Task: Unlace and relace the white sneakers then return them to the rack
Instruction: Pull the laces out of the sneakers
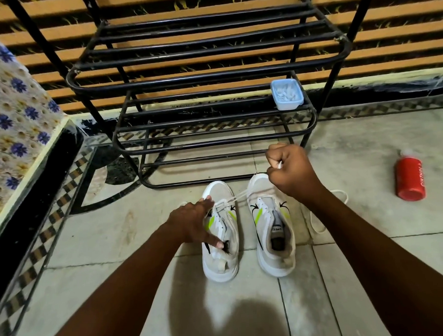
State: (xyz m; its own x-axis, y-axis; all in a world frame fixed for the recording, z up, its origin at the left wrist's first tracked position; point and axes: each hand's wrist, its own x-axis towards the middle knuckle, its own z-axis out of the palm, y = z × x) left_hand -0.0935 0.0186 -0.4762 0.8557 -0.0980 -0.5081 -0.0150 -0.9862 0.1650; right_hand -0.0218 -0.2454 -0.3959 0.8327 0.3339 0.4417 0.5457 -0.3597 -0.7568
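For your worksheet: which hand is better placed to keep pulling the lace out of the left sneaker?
Right hand: it already pinches the lace, drawn taut. The left hand lies on the left sneaker, steadying it.

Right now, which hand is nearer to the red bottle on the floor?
The right hand. It is raised over the right sneaker, pulling a lace, left of the red bottle. The left hand rests on the left sneaker, farther away.

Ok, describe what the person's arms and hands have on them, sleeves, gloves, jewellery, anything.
Nothing worn is visible. The left hand and right hand are bare: no gloves, and no rings, watch or bracelet that I can see. Both forearms are bare up to the frame edge; no sleeve shows.
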